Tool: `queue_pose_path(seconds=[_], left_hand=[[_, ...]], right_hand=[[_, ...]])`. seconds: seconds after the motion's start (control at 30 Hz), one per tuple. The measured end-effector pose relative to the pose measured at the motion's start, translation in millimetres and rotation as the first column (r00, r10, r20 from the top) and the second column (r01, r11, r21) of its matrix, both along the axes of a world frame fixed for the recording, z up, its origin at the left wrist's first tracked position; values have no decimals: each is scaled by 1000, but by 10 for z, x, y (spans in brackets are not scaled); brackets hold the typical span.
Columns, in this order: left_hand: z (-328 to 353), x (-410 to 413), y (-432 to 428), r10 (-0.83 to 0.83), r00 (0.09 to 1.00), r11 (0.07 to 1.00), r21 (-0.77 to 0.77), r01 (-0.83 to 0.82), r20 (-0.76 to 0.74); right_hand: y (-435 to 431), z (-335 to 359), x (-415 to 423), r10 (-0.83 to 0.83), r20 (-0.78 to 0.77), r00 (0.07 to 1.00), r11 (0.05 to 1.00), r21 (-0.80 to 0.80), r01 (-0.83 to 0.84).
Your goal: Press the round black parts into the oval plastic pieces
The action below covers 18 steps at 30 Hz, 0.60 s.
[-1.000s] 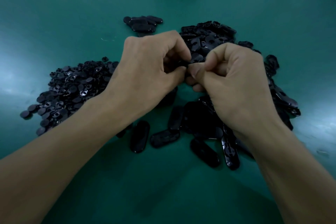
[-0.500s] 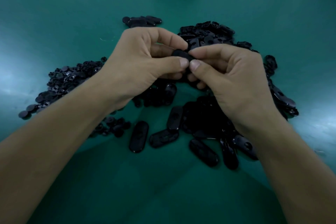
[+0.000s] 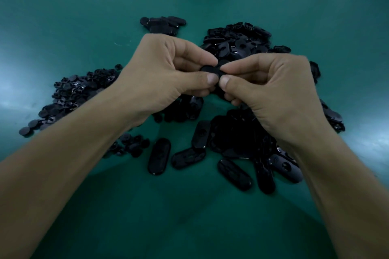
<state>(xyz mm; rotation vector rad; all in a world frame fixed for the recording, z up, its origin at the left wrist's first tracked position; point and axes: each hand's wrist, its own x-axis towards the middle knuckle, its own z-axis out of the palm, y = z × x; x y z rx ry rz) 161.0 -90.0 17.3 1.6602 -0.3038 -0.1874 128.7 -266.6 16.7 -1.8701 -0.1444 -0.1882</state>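
Our left hand [image 3: 160, 75] and right hand [image 3: 275, 90] pinched one oval piece [image 3: 211, 69] by its ends, over the piles [image 3: 237, 42]. Bare table [image 3: 189, 216] lay nearest us; marks on loose ovals [image 3: 286, 167] were unreadable.

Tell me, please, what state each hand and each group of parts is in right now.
Held piece, lifted off the table, pinched by both hands.
Left hand, pinching one end of the piece.
Right hand, pinching the other end.
Round parts, heaped loose at the left.
Oval pieces, some heaped at the back, some lying flat in front.
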Motion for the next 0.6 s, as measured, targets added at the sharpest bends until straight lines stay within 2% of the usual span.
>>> queue_pose_path(seconds=[0.23, 0.6], left_hand=[[45, -15, -11, 10, 999, 999, 30, -12, 47], [-16, 50, 16, 78, 985, 985, 140, -100, 153]], right_hand=[[19, -34, -7, -71, 62, 996, 996, -51, 74], [16, -75, -11, -48, 83, 995, 994, -94, 55]])
